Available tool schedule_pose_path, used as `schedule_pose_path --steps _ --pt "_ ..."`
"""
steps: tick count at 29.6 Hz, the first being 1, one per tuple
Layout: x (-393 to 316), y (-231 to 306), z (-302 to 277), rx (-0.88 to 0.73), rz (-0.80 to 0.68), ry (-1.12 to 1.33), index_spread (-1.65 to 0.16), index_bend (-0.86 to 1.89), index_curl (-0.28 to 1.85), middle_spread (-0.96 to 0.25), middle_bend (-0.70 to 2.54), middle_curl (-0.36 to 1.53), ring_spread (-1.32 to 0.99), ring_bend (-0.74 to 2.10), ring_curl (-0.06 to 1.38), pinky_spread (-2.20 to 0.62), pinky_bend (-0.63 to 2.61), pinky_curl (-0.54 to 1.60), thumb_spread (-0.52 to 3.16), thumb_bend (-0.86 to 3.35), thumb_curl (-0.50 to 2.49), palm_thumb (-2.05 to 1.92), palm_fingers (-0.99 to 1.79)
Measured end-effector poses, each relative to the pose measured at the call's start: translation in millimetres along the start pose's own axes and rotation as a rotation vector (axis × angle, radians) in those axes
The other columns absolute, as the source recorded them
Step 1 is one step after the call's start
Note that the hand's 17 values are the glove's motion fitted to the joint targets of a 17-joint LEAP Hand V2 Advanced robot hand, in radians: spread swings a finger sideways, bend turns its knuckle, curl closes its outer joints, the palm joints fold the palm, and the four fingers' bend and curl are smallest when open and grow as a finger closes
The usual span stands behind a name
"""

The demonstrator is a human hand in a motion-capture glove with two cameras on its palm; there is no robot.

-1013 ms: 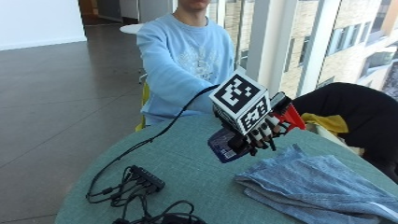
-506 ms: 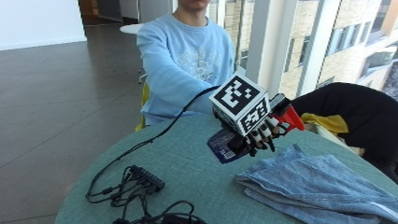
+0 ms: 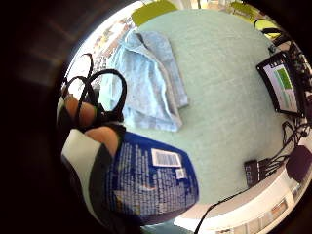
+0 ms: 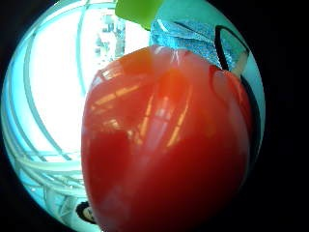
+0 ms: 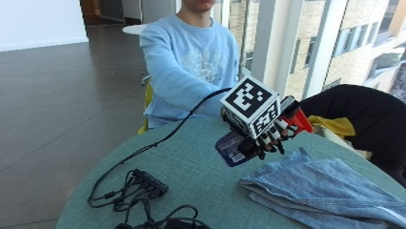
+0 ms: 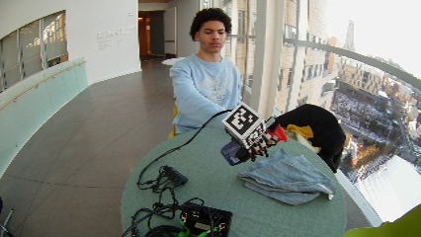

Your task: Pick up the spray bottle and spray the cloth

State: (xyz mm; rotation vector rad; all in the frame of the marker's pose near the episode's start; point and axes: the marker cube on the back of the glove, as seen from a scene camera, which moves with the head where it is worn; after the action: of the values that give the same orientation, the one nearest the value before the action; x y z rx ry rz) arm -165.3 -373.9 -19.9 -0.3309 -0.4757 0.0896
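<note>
Round green bench (image 5: 190, 157): one folded blue cloth (image 5: 329, 191); one spray bottle (image 5: 236, 145) gripped aloft in gloved right hand (image 5: 269, 136), fingers curled around it.

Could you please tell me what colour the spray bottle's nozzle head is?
Red. The spray bottle has a red head, best seen in the thumb-side palm view.

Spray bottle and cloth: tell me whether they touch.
Apart. The outside view shows the spray bottle held by the gloved right hand above the table, with bare tabletop between it and the cloth.
</note>
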Motion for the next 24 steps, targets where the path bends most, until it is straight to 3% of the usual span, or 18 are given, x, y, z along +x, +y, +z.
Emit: schedule_pose_path --steps 11,19,24 --pt "-15 5 10 0.069 -0.065 -0.104 -0.19 0.16 0.47 -0.1 0.5 0.52 -0.06 0.59 0.41 0.06 0.28 0.37 0.69 -0.03 0.68 0.9 1.22" --pt "-60 25 54 0.269 -0.263 -0.293 -0.19 0.16 0.47 -0.11 0.49 0.52 -0.06 0.59 0.41 0.06 0.29 0.37 0.69 -0.03 0.68 0.9 1.21" --pt "-97 43 97 0.283 -0.406 -0.448 -0.19 0.16 0.47 -0.11 0.49 0.52 -0.07 0.58 0.4 0.06 0.28 0.37 0.69 -0.03 0.68 0.9 1.21"
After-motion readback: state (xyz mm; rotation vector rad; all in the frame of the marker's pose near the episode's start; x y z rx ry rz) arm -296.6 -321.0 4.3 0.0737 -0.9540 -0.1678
